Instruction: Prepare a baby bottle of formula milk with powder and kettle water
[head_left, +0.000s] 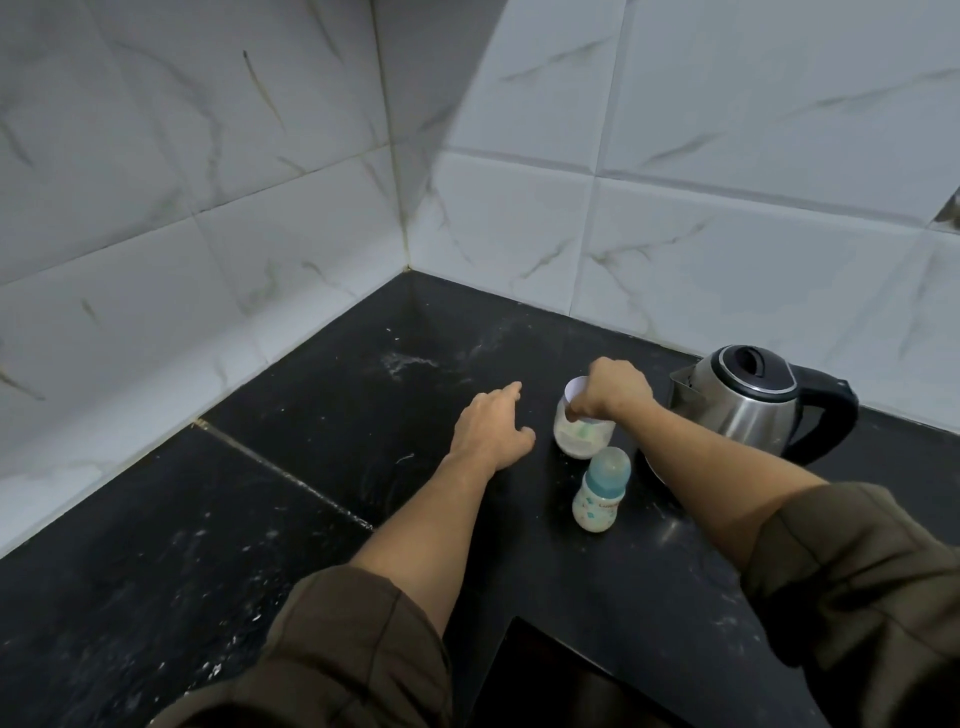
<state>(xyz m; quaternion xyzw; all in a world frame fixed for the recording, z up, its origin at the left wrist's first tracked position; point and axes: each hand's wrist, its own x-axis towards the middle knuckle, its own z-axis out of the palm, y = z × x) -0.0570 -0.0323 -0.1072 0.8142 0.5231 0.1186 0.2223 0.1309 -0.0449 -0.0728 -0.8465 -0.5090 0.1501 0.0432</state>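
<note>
Reaching into the powder jar (581, 441), right hand (618, 387) hides its grip; left hand (488, 431) spread wide.

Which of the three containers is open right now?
The clear powder jar, where the right hand reaches in; the baby bottle is capped and the kettle lid is down.

No wording here can be read. The small clear plastic baby bottle (598, 501) with a pale blue-green domed cap, standing right of the middle on the black stone counter (311, 519), carries a short line of dark lettering on its right side. A few small greenish printed marks lie below that line. All of this print is too small and blurred to make out.
</note>
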